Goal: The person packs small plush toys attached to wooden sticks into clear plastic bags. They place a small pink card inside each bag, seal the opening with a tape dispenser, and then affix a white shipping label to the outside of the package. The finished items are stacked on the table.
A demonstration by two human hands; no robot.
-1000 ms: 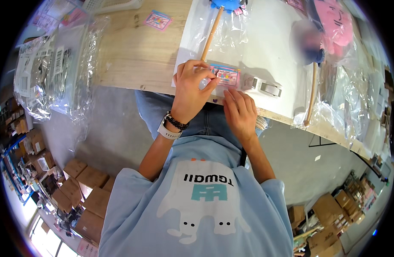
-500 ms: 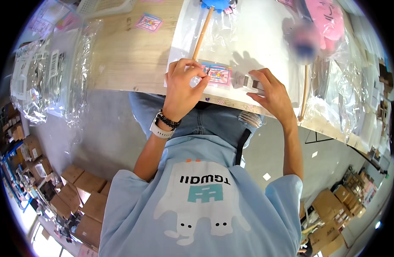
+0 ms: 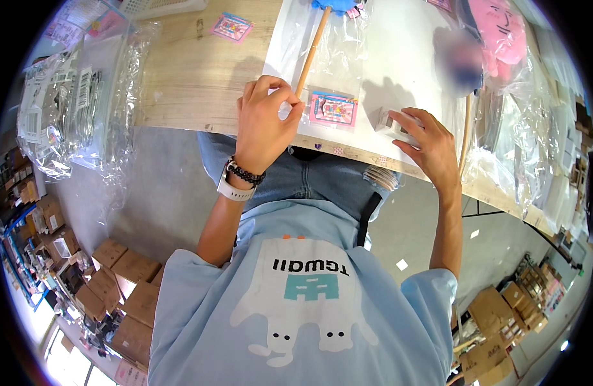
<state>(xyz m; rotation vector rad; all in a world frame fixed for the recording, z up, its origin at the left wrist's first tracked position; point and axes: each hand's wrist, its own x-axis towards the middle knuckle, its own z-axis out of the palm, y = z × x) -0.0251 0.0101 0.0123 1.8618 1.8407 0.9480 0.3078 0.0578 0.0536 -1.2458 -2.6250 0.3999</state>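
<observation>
My left hand (image 3: 265, 122) is closed, thumb and index fingertips pressed together beside the lower end of a wooden stick (image 3: 312, 55). Whatever that pinch holds, if anything, is too small to make out. A blue plush piece (image 3: 335, 5) tops the stick, which lies in a clear plastic bag (image 3: 345, 48). Just right of my left hand, a pink-and-blue printed card (image 3: 334, 110) lies flat near the bag's lower end. My right hand (image 3: 428, 141) has its thumb and fingers around a small clear-and-white block (image 3: 394, 125) near the table's front edge.
A white sheet (image 3: 406, 45) covers part of the wooden table (image 3: 174, 77). Another printed card (image 3: 232, 27) lies farther left. Plastic-wrapped packs (image 3: 77, 109) hang over the left edge. At right are a pink plush toy (image 3: 502, 32), another wooden stick (image 3: 466, 132) and clear bags (image 3: 509, 148).
My left hand has drawn left, away from the printed card, still pinched. My right hand has shifted right with the small block, farther from the card.
</observation>
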